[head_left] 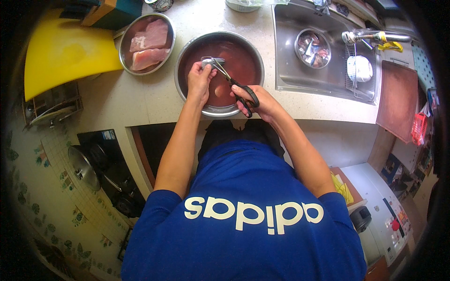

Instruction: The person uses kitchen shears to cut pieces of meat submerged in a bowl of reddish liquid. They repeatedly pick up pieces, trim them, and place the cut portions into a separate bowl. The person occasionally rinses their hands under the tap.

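Over a large steel bowl (pixel 178 66) of reddish liquid, my left hand (pixel 201 82) grips a small silvery piece of fish (pixel 208 62) between thumb and fingers. My right hand (pixel 258 100) has its fingers through the black handles of a pair of scissors (pixel 236 83). The scissors' metal blades reach up to the fish piece; whether they are cutting into it I cannot tell. Pale lumps (pixel 220 92) show in the murky liquid below, their kind unclear.
Left of the bowl stands a smaller steel bowl (pixel 122 58) with slabs of pale pink meat (pixel 149 37). A yellow cutting board (pixel 70 52) lies further left. In the sink (pixel 288 75) at right sit a bowl of cut fish (pixel 313 48) and a wire rack (pixel 351 82). The faucet (pixel 372 36) extends over it.
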`<action>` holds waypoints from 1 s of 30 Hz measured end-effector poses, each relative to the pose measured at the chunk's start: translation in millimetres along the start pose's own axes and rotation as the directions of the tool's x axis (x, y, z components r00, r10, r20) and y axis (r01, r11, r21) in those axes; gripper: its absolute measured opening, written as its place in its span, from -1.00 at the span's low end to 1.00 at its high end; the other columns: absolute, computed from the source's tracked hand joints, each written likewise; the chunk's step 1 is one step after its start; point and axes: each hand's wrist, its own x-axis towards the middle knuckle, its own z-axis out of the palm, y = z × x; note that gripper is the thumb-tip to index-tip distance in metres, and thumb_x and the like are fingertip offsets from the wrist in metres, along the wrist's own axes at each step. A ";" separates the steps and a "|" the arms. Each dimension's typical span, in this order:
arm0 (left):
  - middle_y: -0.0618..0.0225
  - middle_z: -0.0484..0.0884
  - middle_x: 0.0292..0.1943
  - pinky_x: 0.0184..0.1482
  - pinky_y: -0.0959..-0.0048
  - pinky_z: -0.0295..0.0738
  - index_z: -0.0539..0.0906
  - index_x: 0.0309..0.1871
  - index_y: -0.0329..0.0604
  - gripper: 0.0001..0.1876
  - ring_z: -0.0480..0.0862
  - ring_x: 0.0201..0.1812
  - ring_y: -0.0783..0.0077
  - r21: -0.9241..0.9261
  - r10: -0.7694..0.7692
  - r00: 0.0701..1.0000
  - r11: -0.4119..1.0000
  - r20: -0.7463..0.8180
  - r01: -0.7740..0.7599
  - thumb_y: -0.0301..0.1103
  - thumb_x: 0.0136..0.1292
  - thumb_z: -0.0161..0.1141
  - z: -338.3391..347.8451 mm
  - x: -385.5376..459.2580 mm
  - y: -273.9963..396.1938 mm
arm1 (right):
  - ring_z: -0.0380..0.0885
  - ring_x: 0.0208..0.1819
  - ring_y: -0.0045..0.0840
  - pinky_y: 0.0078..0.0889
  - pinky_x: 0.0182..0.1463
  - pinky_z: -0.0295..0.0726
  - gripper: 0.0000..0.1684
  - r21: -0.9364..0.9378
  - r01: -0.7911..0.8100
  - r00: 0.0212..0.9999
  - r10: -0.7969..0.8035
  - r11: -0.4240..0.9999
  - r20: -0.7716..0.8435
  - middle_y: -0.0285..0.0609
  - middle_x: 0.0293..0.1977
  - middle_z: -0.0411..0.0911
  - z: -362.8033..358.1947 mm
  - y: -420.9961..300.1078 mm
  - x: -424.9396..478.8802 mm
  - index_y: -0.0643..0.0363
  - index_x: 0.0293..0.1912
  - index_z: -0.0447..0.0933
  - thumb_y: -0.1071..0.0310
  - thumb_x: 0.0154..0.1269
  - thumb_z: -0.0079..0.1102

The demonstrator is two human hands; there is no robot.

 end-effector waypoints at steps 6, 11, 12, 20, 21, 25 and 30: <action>0.32 0.61 -0.17 -0.06 0.52 0.59 0.50 -0.03 -0.25 -0.87 0.63 -0.22 0.53 0.136 0.076 0.996 0.987 0.048 -0.082 -0.48 0.43 0.15 2.6 -5.3 3.4 | 0.41 -0.66 -0.72 -0.64 -0.60 0.32 -0.51 -0.084 0.045 0.999 -0.044 0.995 0.007 -0.34 -0.63 0.49 3.2 1.0 5.1 0.19 -0.26 0.56 -0.12 0.35 0.26; 0.35 0.62 -0.20 -0.07 0.53 0.59 0.52 -0.05 -0.23 -0.89 0.63 -0.22 0.55 0.181 0.024 0.999 0.983 0.035 -0.030 -0.47 0.43 0.15 3.5 -6.0 7.0 | 0.41 -0.66 -0.73 -0.64 -0.60 0.32 -0.53 -0.120 0.079 0.996 -0.084 0.990 -0.040 -0.36 -0.63 0.48 6.5 8.5 15.8 0.14 -0.33 0.54 -0.10 0.34 0.27; 0.35 0.62 -0.20 -0.07 0.54 0.59 0.52 -0.05 -0.23 -0.89 0.63 -0.22 0.55 0.168 0.035 0.998 0.985 0.044 -0.042 -0.47 0.43 0.15 2.7 -6.4 6.4 | 0.42 -0.65 -0.73 -0.64 -0.59 0.33 -0.54 -0.127 0.086 0.995 -0.092 0.988 -0.042 -0.36 -0.62 0.48 6.9 10.4 16.9 0.14 -0.33 0.54 -0.10 0.35 0.27; 0.32 0.65 -0.19 -0.10 0.58 0.58 0.55 -0.04 -0.25 -0.88 0.65 -0.21 0.55 0.123 0.049 0.997 0.991 0.063 -0.057 -0.48 0.42 0.16 7.0 -11.6 0.4 | 0.45 -0.64 -0.73 -0.67 -0.57 0.36 -0.45 -0.046 0.101 0.993 -0.104 0.994 -0.060 -0.37 -0.60 0.50 8.9 18.6 23.1 0.19 -0.18 0.67 -0.17 0.28 0.32; 0.32 0.65 -0.18 -0.09 0.57 0.58 0.55 -0.04 -0.25 -0.88 0.65 -0.21 0.55 0.137 0.049 0.997 0.989 0.064 -0.058 -0.48 0.42 0.16 6.8 -11.0 -0.6 | 0.44 -0.64 -0.73 -0.67 -0.57 0.35 -0.46 -0.040 0.093 0.994 -0.096 0.995 -0.061 -0.38 -0.61 0.50 9.1 17.5 22.6 0.19 -0.19 0.67 -0.17 0.27 0.32; 0.32 0.64 -0.17 -0.08 0.56 0.58 0.55 -0.03 -0.26 -0.87 0.65 -0.19 0.55 0.168 0.054 0.996 0.984 0.072 -0.066 -0.48 0.42 0.15 7.4 -10.8 -0.4 | 0.43 -0.65 -0.73 -0.66 -0.58 0.35 -0.47 -0.042 0.096 0.993 -0.099 0.994 -0.066 -0.38 -0.61 0.49 9.4 14.5 21.0 0.19 -0.23 0.66 -0.15 0.26 0.34; 0.32 0.65 -0.17 -0.08 0.56 0.58 0.56 -0.05 -0.26 -0.89 0.65 -0.19 0.56 0.228 0.076 0.995 0.970 0.063 -0.089 -0.48 0.41 0.15 5.1 -10.8 4.2 | 0.42 -0.65 -0.73 -0.64 -0.58 0.36 -0.47 -0.116 0.133 0.984 -0.145 0.984 -0.100 -0.36 -0.62 0.49 7.4 19.7 23.9 0.24 -0.24 0.65 -0.11 0.21 0.41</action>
